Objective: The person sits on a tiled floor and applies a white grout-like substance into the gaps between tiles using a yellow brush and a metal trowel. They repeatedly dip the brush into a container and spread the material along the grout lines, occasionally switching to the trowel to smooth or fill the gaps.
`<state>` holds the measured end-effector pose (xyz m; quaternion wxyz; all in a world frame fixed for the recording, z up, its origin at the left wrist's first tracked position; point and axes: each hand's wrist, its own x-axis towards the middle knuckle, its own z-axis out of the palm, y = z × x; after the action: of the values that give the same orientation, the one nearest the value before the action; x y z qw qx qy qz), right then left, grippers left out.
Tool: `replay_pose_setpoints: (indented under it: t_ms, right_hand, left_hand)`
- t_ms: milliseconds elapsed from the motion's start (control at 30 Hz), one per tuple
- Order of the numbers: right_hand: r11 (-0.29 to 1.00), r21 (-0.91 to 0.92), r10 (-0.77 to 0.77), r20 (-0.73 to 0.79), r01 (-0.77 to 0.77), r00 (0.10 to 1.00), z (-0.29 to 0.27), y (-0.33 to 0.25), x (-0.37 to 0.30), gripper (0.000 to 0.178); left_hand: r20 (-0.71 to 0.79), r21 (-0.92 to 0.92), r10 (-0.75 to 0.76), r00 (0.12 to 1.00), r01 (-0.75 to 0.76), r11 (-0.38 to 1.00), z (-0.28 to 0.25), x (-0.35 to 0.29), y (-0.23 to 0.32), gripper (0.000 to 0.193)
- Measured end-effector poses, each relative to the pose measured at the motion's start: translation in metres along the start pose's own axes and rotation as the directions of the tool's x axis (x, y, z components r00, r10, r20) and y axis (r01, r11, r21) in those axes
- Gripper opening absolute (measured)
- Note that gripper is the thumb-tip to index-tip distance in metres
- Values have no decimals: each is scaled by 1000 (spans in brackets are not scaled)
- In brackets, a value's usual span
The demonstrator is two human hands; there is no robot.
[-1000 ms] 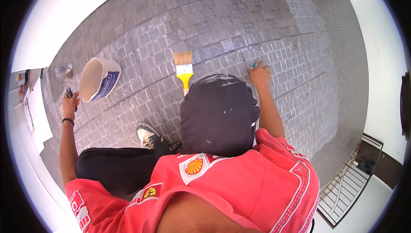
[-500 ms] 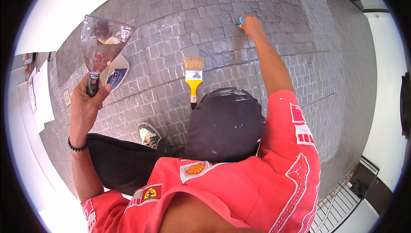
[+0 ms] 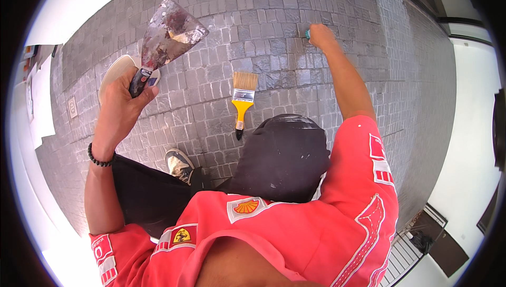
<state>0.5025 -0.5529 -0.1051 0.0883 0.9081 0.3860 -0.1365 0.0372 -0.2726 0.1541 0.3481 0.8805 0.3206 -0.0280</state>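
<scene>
Tub [image 3: 113, 69] is being partly hidden by left hand [image 3: 124, 99] and scraper [image 3: 169, 38]. Teal item [image 3: 308, 34] is being largely covered by right hand [image 3: 322, 38]; its kind isn't being revealed. Red shirt [image 3: 295, 223] is being cut off by lower edge. Grating [image 3: 403, 255] is being partly blocked by shirt; dark bundle [image 3: 422, 242] is being shown too small to identify.

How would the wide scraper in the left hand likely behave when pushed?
The scraper should be fairly stiff, though its broad, thin blade might flex slightly. It may feel heavy toward the blade, which flares beyond the narrow handle. Rolling seems unlikely, given the flat blade.
</scene>
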Motion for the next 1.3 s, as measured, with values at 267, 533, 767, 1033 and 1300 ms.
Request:
replay_pose_setpoints:
  t_ms: [267, 533, 767, 1033, 1300]
  right_hand:
    - [999, 34, 24, 16, -24, 1000, -5, -8, 12, 36]
    - [999, 39, -13, 44, 12, 999, 3, -4, 13, 39]
    - [951, 226, -218, 7, 211, 976, 12, 9, -10, 44]
    - [985, 80, -131, -244, 154, 961, 16, -90, -23, 15]
    - [958, 255, -52, -287, 129, 957, 30, -105, -44, 24]
  left_hand:
    - [18, -10, -21, 1000, 22, 1000, -5, -5, 1, 25]
    - [-5, -26, -28, 1000, 28, 999, -8, 0, 3, 23]
    - [-34, -10, -17, 999, 17, 1000, -10, -5, 9, 24]
    - [-23, 24, -5, 1000, 5, 1000, -4, -2, 8, 22]
    - [9, 66, 34, 999, -35, 997, 11, 4, 8, 19]
